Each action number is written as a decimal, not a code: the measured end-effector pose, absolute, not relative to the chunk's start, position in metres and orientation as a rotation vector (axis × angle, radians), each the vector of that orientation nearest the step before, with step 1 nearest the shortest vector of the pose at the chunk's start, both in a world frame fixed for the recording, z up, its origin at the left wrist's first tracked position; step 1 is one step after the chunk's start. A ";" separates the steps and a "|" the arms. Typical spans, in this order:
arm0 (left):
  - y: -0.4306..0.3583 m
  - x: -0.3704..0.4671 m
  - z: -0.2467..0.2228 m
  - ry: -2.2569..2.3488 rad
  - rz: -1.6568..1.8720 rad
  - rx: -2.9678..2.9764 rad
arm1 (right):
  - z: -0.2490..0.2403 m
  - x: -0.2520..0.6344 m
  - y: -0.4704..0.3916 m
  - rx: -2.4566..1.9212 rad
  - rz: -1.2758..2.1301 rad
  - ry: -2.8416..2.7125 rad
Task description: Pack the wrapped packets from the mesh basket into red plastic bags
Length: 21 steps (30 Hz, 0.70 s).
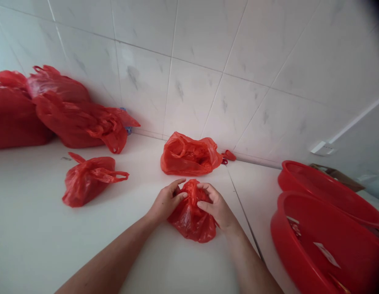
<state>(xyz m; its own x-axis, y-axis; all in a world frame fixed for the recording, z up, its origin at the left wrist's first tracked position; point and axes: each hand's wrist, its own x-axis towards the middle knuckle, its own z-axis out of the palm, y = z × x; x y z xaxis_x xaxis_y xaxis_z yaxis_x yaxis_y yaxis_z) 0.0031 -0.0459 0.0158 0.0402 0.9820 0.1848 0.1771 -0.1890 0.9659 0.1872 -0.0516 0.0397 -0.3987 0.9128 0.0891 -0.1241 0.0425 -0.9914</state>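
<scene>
A red plastic bag, full and gathered at its top, sits on the white table in front of me. My left hand is at the left of the gathered top, thumb and fingers curled on the plastic. From the other side my right hand grips the bag, its thumb and forefinger on the bunched handles. The fingertips of both hands are partly hidden in the folds. What the bag contains cannot be made out.
Just behind lies another red bag, near the tiled wall. A smaller tied bag rests at the left, with several fuller red bags beyond. Two red basins stand at the right, past a table seam.
</scene>
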 end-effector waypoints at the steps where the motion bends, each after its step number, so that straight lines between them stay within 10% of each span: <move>1: -0.046 0.003 0.015 1.213 1.200 1.505 | 0.040 0.186 -0.051 -0.860 1.467 -1.470; 10: -0.056 0.012 0.019 1.234 1.141 1.766 | 0.014 0.190 -0.033 -1.298 0.615 -1.600; 21: -0.058 0.014 0.016 1.189 1.206 1.718 | 0.024 0.199 -0.031 -0.985 1.408 -1.208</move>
